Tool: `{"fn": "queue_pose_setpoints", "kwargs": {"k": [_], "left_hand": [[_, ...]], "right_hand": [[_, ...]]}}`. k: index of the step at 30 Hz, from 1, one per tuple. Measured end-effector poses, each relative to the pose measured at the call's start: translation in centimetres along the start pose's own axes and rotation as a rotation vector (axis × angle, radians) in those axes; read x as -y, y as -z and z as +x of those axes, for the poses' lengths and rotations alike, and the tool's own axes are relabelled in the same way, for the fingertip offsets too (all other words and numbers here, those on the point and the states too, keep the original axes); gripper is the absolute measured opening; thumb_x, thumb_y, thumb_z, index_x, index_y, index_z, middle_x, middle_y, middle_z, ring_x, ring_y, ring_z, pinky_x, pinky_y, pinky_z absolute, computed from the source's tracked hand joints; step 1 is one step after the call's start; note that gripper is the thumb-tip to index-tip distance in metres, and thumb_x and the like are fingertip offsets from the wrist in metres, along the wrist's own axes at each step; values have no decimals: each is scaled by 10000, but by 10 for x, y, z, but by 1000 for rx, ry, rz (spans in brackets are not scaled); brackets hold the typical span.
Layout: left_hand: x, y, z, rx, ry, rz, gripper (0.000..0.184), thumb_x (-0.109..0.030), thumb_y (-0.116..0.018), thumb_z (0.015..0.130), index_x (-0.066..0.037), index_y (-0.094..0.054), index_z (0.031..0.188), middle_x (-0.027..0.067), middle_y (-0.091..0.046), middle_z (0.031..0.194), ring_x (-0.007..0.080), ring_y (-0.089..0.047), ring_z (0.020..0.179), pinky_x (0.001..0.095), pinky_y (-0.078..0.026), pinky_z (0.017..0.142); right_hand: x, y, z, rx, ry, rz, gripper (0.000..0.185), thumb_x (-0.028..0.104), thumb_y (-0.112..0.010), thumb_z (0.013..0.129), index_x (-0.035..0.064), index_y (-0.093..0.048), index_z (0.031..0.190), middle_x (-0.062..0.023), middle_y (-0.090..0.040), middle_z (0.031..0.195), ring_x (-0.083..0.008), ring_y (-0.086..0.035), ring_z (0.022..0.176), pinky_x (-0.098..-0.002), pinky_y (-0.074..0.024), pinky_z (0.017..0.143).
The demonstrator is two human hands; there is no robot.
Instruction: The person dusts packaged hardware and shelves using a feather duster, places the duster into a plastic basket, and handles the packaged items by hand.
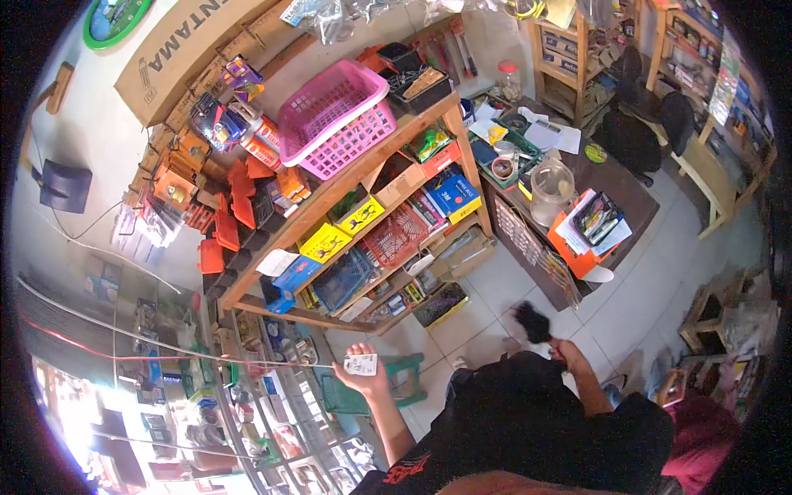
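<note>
My left hand (367,384) is raised near the end of the glass shelving, fingers closed around a small white card (360,364) with dark print. The print is too small to read. A thin cord (247,360) runs from the left and meets the hand; whether I hold it too, I cannot tell. Lower right, my right hand (569,355) grips a black-bristled brush (532,322) by its handle. The bristles hang over the tiled floor, apart from other things. Most of the handle is hidden by my fingers.
Ahead stands a wooden shelf (346,247) with boxes and a pink basket (338,115) on top. A desk (610,181) carries jars and papers. Beneath my left hand is a green stool (404,379). Glass shelving (280,412) lines the left; a person in maroon (701,437) is at right.
</note>
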State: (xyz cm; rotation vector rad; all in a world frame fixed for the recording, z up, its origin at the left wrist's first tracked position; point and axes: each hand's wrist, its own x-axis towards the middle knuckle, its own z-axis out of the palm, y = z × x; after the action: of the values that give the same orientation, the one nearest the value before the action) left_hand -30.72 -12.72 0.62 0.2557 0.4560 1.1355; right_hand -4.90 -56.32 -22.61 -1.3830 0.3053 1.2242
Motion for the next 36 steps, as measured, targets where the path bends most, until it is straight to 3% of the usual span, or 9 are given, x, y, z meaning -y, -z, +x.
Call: {"fn": "queue_pose_setpoints", "kwargs": {"k": [2,7,11,14,17,24,28,31,36], "left_hand": [[9,34,9,-7,140,16,512,-538,-566,864,-33,-548,949,127,-626,997,318,-574,1036,503,-420,1009],[18,54,4,-216,222,-74,595,-584,-529,874,-36,-514,1105,167,-552,1228,388,-467,1243,550,-323,1096],[-17,74,26,178,17,26,569,-542,-351,956,-130,-582,1272,67,-574,1278,330,-522,1191,547,-386,1029],[-38,-9,7,-39,-61,-11,571,-543,-356,946,-130,-601,1254,75,-617,1211,330,-567,1108,522,-431,987],[-65,39,38,-74,-273,138,547,-534,-335,947,-125,-635,1153,104,-653,1089,340,-592,1038,516,-465,938],[-117,85,63,108,-144,27,525,-493,-325,963,-82,-615,1113,143,-653,995,338,-634,883,522,-520,823],[-75,78,93,-45,-1,-9,482,-497,-423,934,-74,-609,1071,140,-650,975,341,-623,898,526,-500,811],[-93,95,102,170,-14,-77,595,-577,-369,929,-73,-596,1152,151,-645,1028,350,-619,947,537,-491,848],[-104,79,98,-98,152,-38,767,-644,-240,934,-20,-553,1250,182,-635,1132,354,-612,1025,537,-473,926]], "right_hand": [[94,-63,-56,407,-20,159,89,190,-539,970,102,-532,978,2,-481,674,-42,-381,468,-200,-282,390],[170,-184,-98,919,-32,-166,142,201,-537,987,82,-519,1063,19,-466,705,-29,-369,484,-191,-298,390],[144,-240,-81,965,15,-644,416,245,-532,1002,64,-454,1368,29,-478,734,-22,-386,505,-187,-299,405],[129,-292,-86,897,44,-548,444,214,-517,1009,75,-421,1419,33,-475,746,-21,-373,516,-186,-298,413],[124,-345,-98,1029,58,-571,420,187,-512,1012,63,-435,1406,34,-475,752,-19,-357,530,-167,-316,459],[109,-369,-80,1033,-42,-635,176,250,-488,1024,88,-547,1057,30,-516,750,-13,-395,507,-184,-317,417],[112,-403,-112,839,-54,-489,182,236,-498,1019,71,-548,1074,14,-493,738,-13,-380,508,-175,-293,424],[98,-373,-95,808,-45,-601,223,287,-524,1005,89,-549,1104,25,-520,740,-8,-378,481,-170,-302,401],[88,-357,-94,758,-90,-597,297,266,-526,1004,87,-525,1242,-9,-575,773,-22,-408,497,-169,-291,397]]}}
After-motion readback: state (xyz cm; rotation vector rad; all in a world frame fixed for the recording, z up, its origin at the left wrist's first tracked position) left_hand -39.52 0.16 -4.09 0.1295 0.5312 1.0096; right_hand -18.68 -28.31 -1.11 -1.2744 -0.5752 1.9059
